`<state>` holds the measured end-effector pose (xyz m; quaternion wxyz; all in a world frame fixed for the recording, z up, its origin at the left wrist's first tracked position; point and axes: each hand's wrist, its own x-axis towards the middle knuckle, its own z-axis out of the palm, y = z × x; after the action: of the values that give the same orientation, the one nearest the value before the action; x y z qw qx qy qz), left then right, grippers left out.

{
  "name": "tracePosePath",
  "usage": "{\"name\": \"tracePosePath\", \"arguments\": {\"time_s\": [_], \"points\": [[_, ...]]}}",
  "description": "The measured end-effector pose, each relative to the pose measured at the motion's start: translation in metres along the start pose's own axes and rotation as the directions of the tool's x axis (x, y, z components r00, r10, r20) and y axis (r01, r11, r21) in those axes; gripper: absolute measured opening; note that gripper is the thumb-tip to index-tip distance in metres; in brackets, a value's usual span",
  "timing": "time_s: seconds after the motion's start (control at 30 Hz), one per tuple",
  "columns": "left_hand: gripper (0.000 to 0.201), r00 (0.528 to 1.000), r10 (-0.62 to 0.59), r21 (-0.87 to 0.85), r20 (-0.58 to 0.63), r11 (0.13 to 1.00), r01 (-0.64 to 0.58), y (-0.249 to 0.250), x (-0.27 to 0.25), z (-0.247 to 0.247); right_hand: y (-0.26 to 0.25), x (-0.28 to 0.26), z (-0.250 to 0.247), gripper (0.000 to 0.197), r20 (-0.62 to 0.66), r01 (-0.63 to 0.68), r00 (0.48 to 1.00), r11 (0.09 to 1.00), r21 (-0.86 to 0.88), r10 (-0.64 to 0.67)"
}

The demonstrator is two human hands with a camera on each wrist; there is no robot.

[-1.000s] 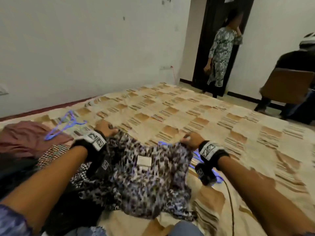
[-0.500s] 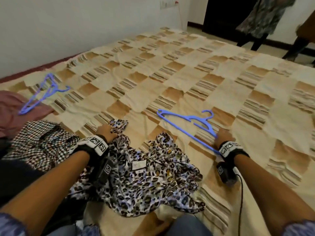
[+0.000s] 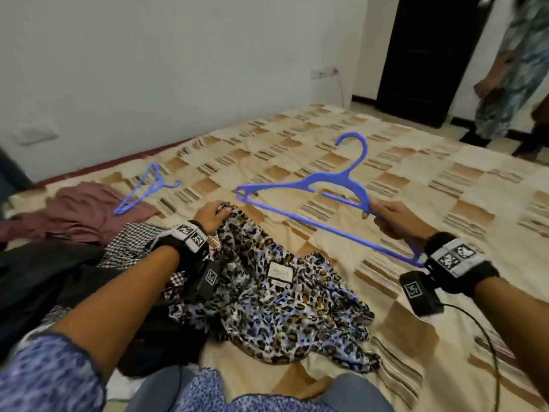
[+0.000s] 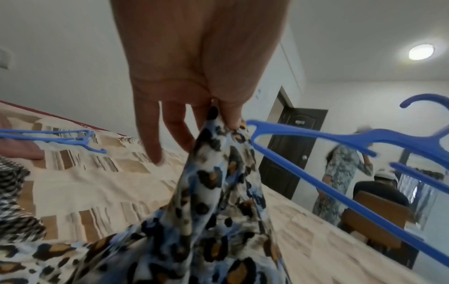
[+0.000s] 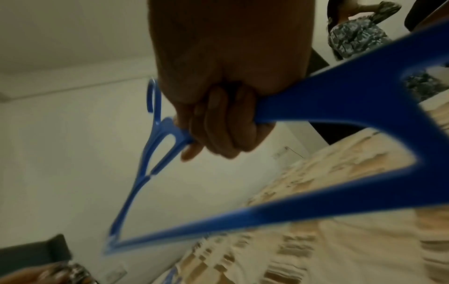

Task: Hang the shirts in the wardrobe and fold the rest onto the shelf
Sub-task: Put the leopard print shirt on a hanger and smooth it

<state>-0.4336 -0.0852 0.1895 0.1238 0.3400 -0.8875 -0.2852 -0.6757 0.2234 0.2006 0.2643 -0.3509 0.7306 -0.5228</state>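
Note:
A leopard-print shirt (image 3: 276,295) lies crumpled on the bed in front of me, its white label facing up. My left hand (image 3: 212,215) pinches the shirt's top edge (image 4: 218,134) between thumb and fingers and lifts it slightly. My right hand (image 3: 389,217) grips the right shoulder of a blue plastic hanger (image 3: 320,185) and holds it above the bed, hook pointing up. In the right wrist view the fingers (image 5: 226,124) are curled tightly round the hanger's arm (image 5: 316,103). The hanger's left tip (image 4: 252,124) sits close beside the pinched fabric.
A second blue hanger (image 3: 142,193) lies on a maroon garment (image 3: 80,212) at the left. A checked shirt (image 3: 133,245) and dark clothes (image 3: 44,281) are piled by my left arm. The patterned bedspread (image 3: 416,179) stretches ahead. A person (image 3: 517,66) stands by the dark door (image 3: 421,55).
My right hand let go of the shirt, reached to the hanger on the bed, gripped it and lifted it. My left hand kept hold of the shirt.

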Motion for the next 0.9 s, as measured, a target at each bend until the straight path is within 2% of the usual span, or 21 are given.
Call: {"name": "tracePosePath", "arguments": {"time_s": [0.07, 0.2, 0.33, 0.6, 0.73, 0.83, 0.9], "points": [[0.028, 0.998, 0.021, -0.023, -0.062, 0.999, -0.022, 0.007, -0.01, -0.02, -0.029, -0.014, -0.001, 0.04, 0.072, 0.019, 0.997, 0.998, -0.06, -0.015], [0.028, 0.984, 0.024, -0.039, -0.174, 0.999, -0.031, 0.018, -0.031, -0.051, -0.067, -0.046, -0.003, 0.041, 0.099, 0.039, 0.995, 0.99, -0.133, -0.026], [0.026, 0.977, 0.008, -0.02, -0.214, 1.0, -0.013, 0.026, -0.043, -0.065, -0.084, -0.071, -0.001, 0.037, 0.095, -0.009, 0.995, 0.992, -0.124, 0.021], [0.03, 0.935, -0.075, 0.06, -0.348, 0.993, 0.102, 0.033, -0.05, -0.084, -0.103, -0.087, -0.012, 0.058, 0.153, 0.007, 0.988, 0.982, -0.187, 0.023], [0.03, 0.935, -0.105, 0.039, -0.338, 0.991, 0.125, 0.033, -0.048, -0.09, -0.108, -0.085, -0.008, 0.045, 0.155, -0.029, 0.986, 0.974, -0.226, 0.065], [0.03, 0.946, -0.071, 0.025, -0.315, 0.996, 0.083, 0.041, -0.047, -0.085, -0.112, -0.079, 0.01, 0.042, 0.13, 0.041, 0.991, 0.924, -0.381, 0.01], [0.027, 0.946, -0.06, 0.012, -0.318, 0.998, 0.067, 0.048, -0.048, -0.081, -0.111, -0.075, 0.026, 0.043, 0.137, 0.099, 0.99, 0.901, -0.422, -0.044]]}}
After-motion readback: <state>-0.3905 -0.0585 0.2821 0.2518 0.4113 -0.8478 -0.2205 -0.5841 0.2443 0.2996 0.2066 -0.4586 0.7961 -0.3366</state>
